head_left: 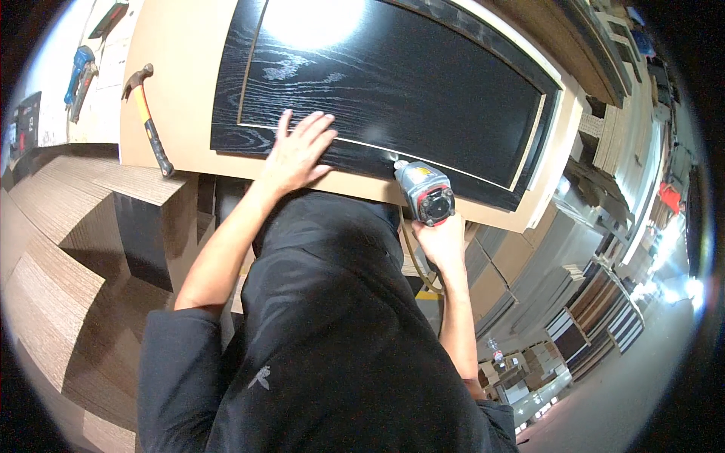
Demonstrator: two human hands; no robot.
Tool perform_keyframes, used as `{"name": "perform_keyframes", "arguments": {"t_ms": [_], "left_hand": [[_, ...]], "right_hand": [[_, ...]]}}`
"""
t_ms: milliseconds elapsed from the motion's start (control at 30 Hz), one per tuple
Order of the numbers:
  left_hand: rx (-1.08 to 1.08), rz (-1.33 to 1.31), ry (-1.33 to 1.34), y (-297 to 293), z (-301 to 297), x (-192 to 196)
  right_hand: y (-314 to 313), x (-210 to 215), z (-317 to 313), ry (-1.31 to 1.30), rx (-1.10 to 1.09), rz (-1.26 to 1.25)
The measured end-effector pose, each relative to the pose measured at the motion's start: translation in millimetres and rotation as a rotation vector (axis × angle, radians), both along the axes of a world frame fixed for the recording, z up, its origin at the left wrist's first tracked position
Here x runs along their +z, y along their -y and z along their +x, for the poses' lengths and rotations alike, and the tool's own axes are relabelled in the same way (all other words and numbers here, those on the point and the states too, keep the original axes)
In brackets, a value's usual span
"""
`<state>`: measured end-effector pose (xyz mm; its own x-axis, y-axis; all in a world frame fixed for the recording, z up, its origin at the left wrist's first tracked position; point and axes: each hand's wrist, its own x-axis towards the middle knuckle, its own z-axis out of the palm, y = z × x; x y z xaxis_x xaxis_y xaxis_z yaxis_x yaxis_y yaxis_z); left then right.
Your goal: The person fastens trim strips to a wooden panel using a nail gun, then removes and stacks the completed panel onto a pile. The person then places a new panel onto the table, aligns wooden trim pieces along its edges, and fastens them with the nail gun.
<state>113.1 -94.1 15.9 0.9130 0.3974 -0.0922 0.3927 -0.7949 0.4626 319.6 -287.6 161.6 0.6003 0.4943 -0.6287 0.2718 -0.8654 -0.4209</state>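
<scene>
A black wood-grain panel [423, 83] with a pale inner trim line lies in front of me. My left hand [298, 155] rests flat on its near edge, fingers spread, holding nothing. My right hand [444, 240] is wrapped around the handle of a grey nail gun [424, 190] with a red and black end cap. The gun's nose meets the panel near the trim line, right of my left hand. From under the gun a yellowish hose [411, 260] hangs down. The fingers behind the gun are mostly hidden.
A claw hammer [147, 117] with a yellow and black handle lies on the tan board [177, 45] under the panel. Further left is a blue-handled tool [79, 75]. Stacked brown boards [53, 279] stand at the left; more stacked panels [596, 317] fill the right.
</scene>
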Motion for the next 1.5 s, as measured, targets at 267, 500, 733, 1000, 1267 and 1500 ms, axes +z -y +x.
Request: {"name": "perform_keyframes", "arguments": {"t_ms": [267,500,733,1000,1267,1500], "left_hand": [[0.010,0.041,0.041,-38.9,-49.9,-4.8],[0.026,0.029,0.057,-38.3,-48.7,-2.8],[0.041,0.001,0.071,-39.0,-48.1,-4.0],[0.044,0.024,0.080,-38.5,-48.6,-6.6],[0.033,0.007,0.073,-38.3,-48.5,-7.3],[0.034,0.010,0.078,-38.3,-47.0,-4.6]], "right_hand": [[-38.0,-1.6,-36.5,-0.080,0.009,0.032],[-43.2,-9.0,-47.8,-0.009,0.108,-0.010],[-52.4,-6.7,-54.3,-0.011,0.143,-0.011],[-57.5,-9.3,-56.4,0.021,0.199,0.018],[-62.2,-8.8,-57.3,-0.015,0.209,-0.024],[-64.9,-8.3,-63.9,0.026,0.166,-0.090]]}}
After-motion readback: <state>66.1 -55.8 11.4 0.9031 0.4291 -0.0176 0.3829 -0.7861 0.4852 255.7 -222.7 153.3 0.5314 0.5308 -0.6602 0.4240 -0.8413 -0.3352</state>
